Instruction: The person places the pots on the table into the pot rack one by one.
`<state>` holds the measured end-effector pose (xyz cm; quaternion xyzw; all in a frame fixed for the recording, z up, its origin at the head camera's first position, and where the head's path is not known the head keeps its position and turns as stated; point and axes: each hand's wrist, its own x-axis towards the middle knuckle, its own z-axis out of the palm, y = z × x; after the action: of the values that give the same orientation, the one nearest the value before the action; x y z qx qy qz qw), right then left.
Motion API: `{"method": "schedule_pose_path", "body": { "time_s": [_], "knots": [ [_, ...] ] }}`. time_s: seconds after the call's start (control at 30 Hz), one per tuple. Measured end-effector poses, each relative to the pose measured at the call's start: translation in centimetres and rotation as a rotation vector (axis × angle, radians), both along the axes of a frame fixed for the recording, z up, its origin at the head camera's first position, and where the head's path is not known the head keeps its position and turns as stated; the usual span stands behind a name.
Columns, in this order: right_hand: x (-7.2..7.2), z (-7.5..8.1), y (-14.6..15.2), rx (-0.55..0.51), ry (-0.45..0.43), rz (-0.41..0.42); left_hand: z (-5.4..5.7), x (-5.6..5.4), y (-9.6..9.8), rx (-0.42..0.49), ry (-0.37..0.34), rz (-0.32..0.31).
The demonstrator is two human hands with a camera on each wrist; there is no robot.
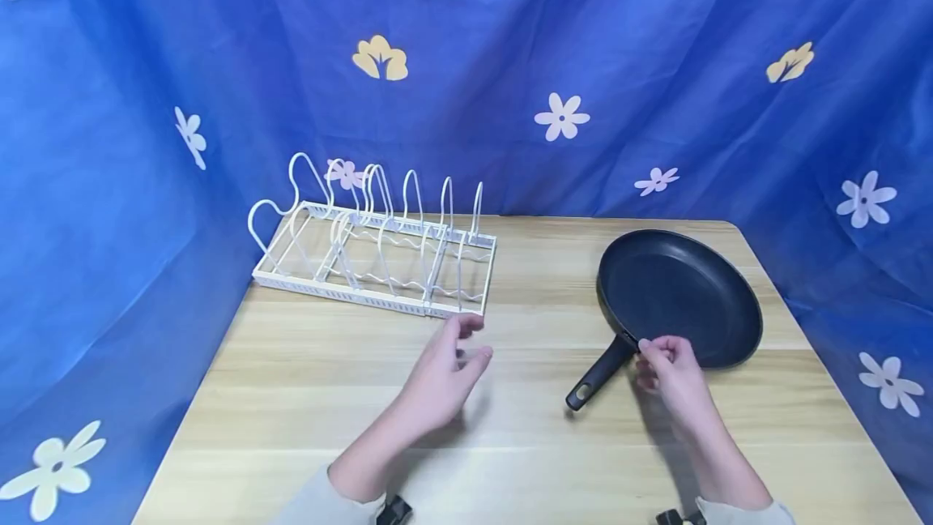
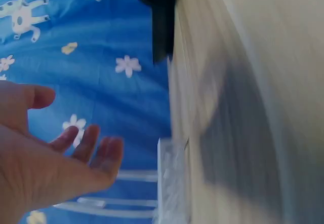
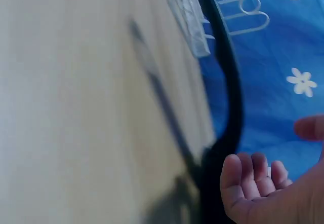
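Note:
A black frying pan [image 1: 678, 298] lies at the right of the table, its handle [image 1: 601, 375] pointing toward the near left. My right hand [image 1: 674, 375] is beside the handle's base and overlaps the pan's near rim in the head view. In the right wrist view its fingers [image 3: 248, 176] are lightly bent, with the thumb apart from them. My left hand [image 1: 440, 371] hovers over the table in front of the rack, fingers relaxed and holding nothing. The white wire rack [image 1: 379, 298] stands at the back left, its upright loops in two rows.
The wooden table [image 1: 510, 460] is bordered by a blue flowered cloth [image 1: 466, 87] at the back and both sides. Between rack and pan lies a stretch of bare wood.

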<state>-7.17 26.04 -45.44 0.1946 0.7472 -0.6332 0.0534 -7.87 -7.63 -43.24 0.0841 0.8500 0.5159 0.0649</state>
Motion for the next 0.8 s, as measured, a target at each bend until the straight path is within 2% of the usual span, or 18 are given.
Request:
{"method": "schedule_pose_path", "body": {
  "time_s": [0.1,0.17,0.27,0.37,0.47,0.6,0.7,0.8],
  "knots": [
    [0.6,-1.3,-0.1,-0.208,-0.09,0.009,-0.8,-0.2,1.2,0.189,-0.192,-0.095],
    [0.9,-1.9,-0.3,-0.326,-0.144,0.016,-1.4,-0.4,2.1,0.273,-0.305,-0.164],
    [0.8,-2.6,-0.5,-0.466,-0.188,0.04,-2.4,-0.8,3.7,0.346,-0.445,-0.237],
    [0.2,-2.9,-0.3,-0.603,-0.2,0.054,-3.4,-1.3,5.5,0.393,-0.544,-0.287],
    [-0.7,-3.1,0.0,-0.717,-0.198,0.028,-4.4,-1.8,7.2,0.458,-0.641,-0.327],
    [-1.6,-3.1,0.0,-0.791,-0.2,-0.038,-5.4,-2.5,9.0,0.546,-0.743,-0.42],
    [-2.0,-3.2,-0.3,-0.787,-0.201,-0.071,-5.9,-3.0,10.0,0.607,-0.799,-0.52],
    [-2.2,-3.3,-0.7,-0.779,-0.195,-0.096,-6.3,-3.4,10.8,0.65,-0.827,-0.582]
  ]
}}
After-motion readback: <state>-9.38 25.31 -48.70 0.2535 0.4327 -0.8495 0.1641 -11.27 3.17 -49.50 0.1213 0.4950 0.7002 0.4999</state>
